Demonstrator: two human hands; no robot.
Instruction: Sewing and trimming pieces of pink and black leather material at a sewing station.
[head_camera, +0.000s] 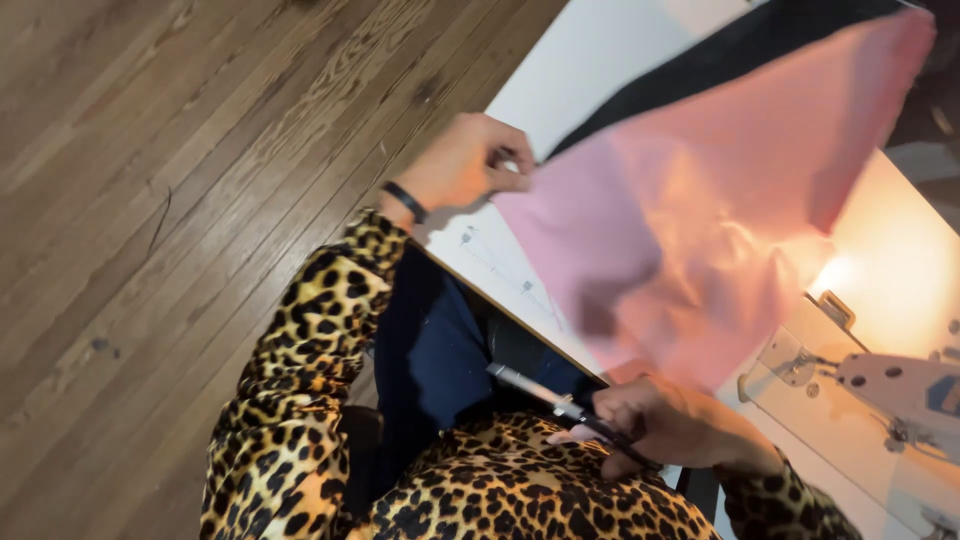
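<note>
My left hand (465, 165) pinches one corner of a pink cloth (700, 210) at the near edge of a white table (590, 60). The cloth spreads up and to the right over the table, lifted and blurred at its far end. My right hand (670, 425) is low by my lap, closed around a pair of scissors (560, 400) with dark handles, whose silver blades point left, away from the cloth. The pink cloth's lower edge hangs just above this hand. Both arms wear leopard-print sleeves, and a black band sits on my left wrist.
A white sewing machine (900, 390) with a clear plate (800, 365) stands at the right, its lamp lighting the table. Black fabric (720, 60) lies under the pink cloth. Wooden floor (150, 200) fills the left. My blue trousers (430, 350) are below the table edge.
</note>
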